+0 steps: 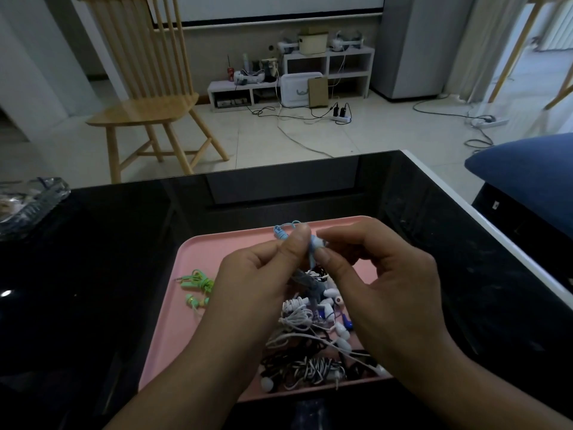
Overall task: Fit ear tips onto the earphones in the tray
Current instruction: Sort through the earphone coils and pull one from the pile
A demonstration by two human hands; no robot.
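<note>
Both hands met above the far half of the pink tray (198, 308), which lay on a glossy black table (102, 274). The left hand (257, 280) pinched a light blue earphone (313, 247) between thumb and forefinger, with its coiled blue cable (282, 231) looping out above the knuckles. The right hand (384, 274) curled its thumb and forefinger onto the pale bud end of that same earphone; whether a separate ear tip sat between those fingertips could not be told.

Below the hands, a tangle of white earphones (296, 311), striped black-and-white cable (310, 367) and loose white ear tips (341, 330) filled the right part of the tray, reaching close to its near rim. A coiled green earphone set (198, 285) lay apart near the left rim, with bare pink surface around it.

The tray's near edge sat just inside the table's near edge. To the left, a broad stretch of black tabletop ran to a clear glass dish (28, 203) at the far left corner. To the right, the table's white border (496, 231) passed near the right wrist, with a blue cushion (527, 175) beyond. A wooden chair (155, 97) stood on the tiled floor past the far edge.
</note>
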